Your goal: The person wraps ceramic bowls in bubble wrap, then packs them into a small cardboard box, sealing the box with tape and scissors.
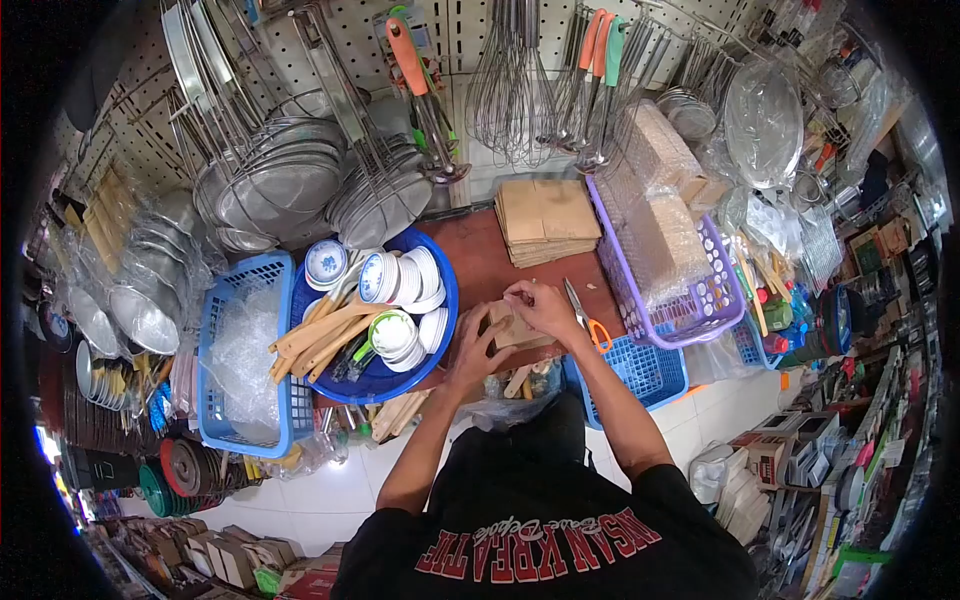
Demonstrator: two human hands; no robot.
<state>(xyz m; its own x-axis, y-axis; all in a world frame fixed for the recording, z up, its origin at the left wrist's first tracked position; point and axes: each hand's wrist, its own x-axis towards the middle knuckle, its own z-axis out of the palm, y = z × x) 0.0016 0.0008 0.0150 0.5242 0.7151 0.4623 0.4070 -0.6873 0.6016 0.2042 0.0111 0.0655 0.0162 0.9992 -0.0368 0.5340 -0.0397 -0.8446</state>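
A small brown cardboard piece point(515, 328) lies at the front edge of the reddish-brown table point(473, 247), between both hands. My left hand point(477, 345) holds its left side with bent fingers. On its upper right, my right hand point(543, 308) has its thumb and fingers pinched on the cardboard. Just right of that hand are scissors with orange handles point(599, 335), lying on the table. Behind the hands sits a stack of flat brown cardboard point(548, 222). A blue round basin point(447, 290) with small bowls point(380, 277) and wooden spatulas point(325, 335) stands to the left.
A purple basket point(640, 300) with bubble-wrapped boxes point(672, 240) stands at the right, with a blue basket point(650, 372) below it. Left of the basin is a light blue basket point(207, 385) of clear plastic. Strainers point(280, 185) and whisks point(512, 100) hang behind the table.
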